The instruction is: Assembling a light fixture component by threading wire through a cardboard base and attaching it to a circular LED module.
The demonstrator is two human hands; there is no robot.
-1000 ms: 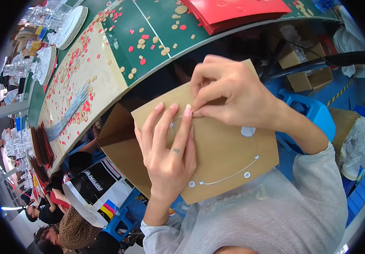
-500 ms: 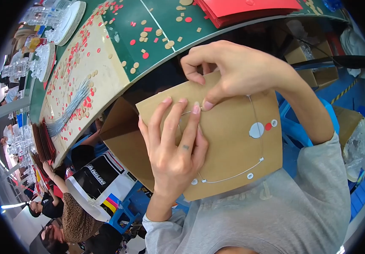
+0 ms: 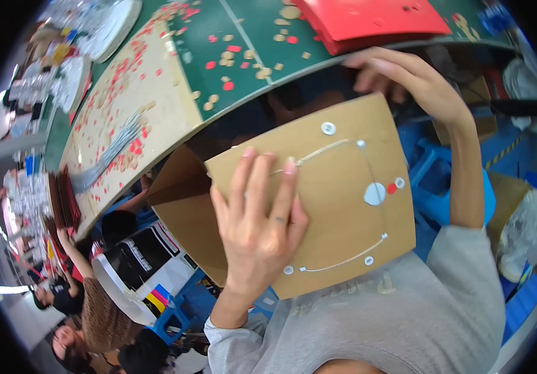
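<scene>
A brown cardboard panel (image 3: 337,218) lies tilted in front of my chest. My left hand (image 3: 253,218) rests flat on its left half, fingers stretched out and thumb to the right. Under the fingertips passes a thin pale cord (image 3: 327,151), which runs round the panel in a loop and is partly hidden by that hand. Several small white rings (image 3: 328,128) dot the panel, beside a larger pale disc (image 3: 374,194) and a red dot (image 3: 392,188). Off the panel's upper right corner, my right hand (image 3: 415,81) hangs open below the table edge, its fingers apart and slightly blurred.
The green table (image 3: 237,93) bears scattered red and tan pieces, a red stack (image 3: 374,22) and a bundle of grey cords (image 3: 109,153) on a cream board (image 3: 175,106). Left of the panel stands an open cardboard box (image 3: 187,212). A blue stool (image 3: 433,181) is at right; co-workers sit at lower left.
My right hand has left the cord beside my left fingertips and moved up and right, off the panel. The upper cord and a white ring now show. My left hand has stayed on the panel.
</scene>
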